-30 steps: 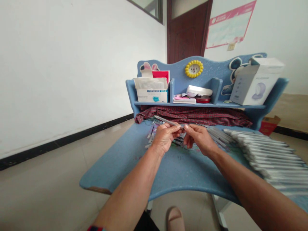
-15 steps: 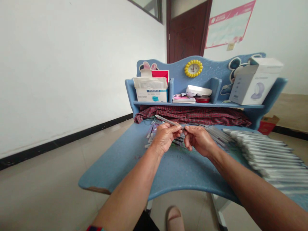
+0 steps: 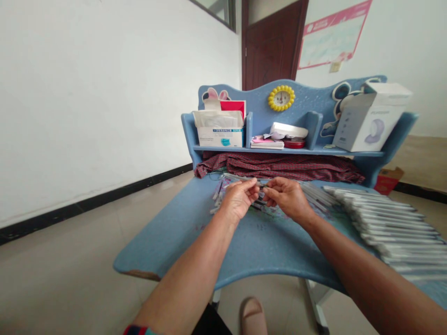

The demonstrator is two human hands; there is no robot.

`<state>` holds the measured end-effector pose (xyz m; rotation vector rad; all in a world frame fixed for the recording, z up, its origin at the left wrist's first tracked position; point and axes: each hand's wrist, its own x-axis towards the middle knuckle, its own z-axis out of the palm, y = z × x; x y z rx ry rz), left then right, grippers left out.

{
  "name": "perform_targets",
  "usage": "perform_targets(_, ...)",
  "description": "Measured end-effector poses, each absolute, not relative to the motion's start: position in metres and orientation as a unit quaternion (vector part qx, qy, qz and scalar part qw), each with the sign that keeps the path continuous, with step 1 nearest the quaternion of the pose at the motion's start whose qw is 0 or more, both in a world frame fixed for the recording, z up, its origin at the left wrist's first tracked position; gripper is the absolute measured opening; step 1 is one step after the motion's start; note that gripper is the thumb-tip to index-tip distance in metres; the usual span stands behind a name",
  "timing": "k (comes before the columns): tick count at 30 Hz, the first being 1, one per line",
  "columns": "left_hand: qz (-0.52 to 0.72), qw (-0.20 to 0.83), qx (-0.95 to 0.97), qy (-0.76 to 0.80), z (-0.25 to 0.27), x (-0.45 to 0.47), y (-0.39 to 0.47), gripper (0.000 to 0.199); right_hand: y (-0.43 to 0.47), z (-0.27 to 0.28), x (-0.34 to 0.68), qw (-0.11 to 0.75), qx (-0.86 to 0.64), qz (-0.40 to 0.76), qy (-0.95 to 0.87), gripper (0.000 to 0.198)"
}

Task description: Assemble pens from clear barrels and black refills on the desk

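Observation:
Over the middle of the blue desk [image 3: 195, 246], my left hand [image 3: 239, 197] is closed, thumb and fingers pinching a slim pale pen [image 3: 236, 177] that points to the left. My right hand [image 3: 286, 195] meets it from the right, fingertips pinched near the pen's right end. A small dark bit shows between the hands, too small to name. Beneath and behind the hands lie loose pen parts [image 3: 217, 197], partly hidden. More clear, thin barrels [image 3: 316, 195] lie just right of my right hand.
A large stack of white pens [image 3: 394, 223] covers the desk's right side. Behind lies a folded checked cloth [image 3: 279, 167] under a shelf holding a mask box [image 3: 220, 137], a red tin [image 3: 294, 144] and a tall white box [image 3: 372, 121].
The pen in my left hand has tipped from a raised slant to nearly level. My right hand has turned and shifted slightly left, its fingers now more tightly gathered.

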<state>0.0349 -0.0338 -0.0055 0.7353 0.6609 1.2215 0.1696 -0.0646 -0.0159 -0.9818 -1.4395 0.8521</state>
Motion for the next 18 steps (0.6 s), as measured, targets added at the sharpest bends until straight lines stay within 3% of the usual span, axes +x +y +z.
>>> perform_targets(12,0.519,0.747,0.292,0.297,-0.004,0.034,-0.033,0.013,-0.066,-0.012,0.172,0.53,-0.454,0.361,-0.618,0.025)
perform_targets(15,0.54,0.75,0.254,0.285,0.001,0.031,-0.031,0.013,-0.062,-0.013,0.18,0.444,-0.54,0.286,-0.655,0.02)
perform_targets(18,0.553,0.758,0.225,0.263,0.005,0.029,-0.029,0.014,-0.057,-0.014,0.187,0.281,-0.663,0.102,-0.686,0.02)
